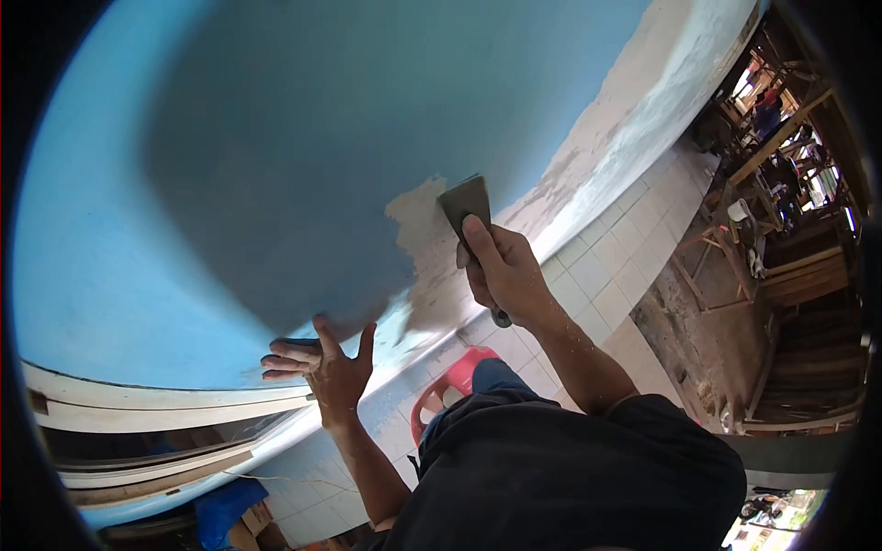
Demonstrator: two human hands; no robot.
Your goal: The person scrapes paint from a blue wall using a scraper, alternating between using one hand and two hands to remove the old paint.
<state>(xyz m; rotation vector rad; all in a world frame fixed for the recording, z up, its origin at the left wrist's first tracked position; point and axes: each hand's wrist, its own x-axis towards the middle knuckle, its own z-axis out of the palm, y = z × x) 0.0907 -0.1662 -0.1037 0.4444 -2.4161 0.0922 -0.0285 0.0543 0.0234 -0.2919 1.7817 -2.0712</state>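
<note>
My right hand [503, 275] is closed around the handle of a putty knife [467, 204], thumb pressed along the base of its wide metal blade. The blade points up and overlaps the edge of a bare, pale patch [418, 216] in the paint. Around that patch spreads a blue painted wall [303, 184], darkened by a large shadow. Lower and to the left, my left hand [338, 372] has its fingers spread at the wall surface, close above the window frame's corner. A wider strip of stripped wall [588, 151] runs along the wall's right side.
A red plastic chair or stool [470, 360] stands below me on the tiled floor [597, 275]. A white window frame [165, 413] lies at lower left, with a blue plastic sheet [225, 510] beneath. Wooden frames [721, 262] and clutter stand at the right.
</note>
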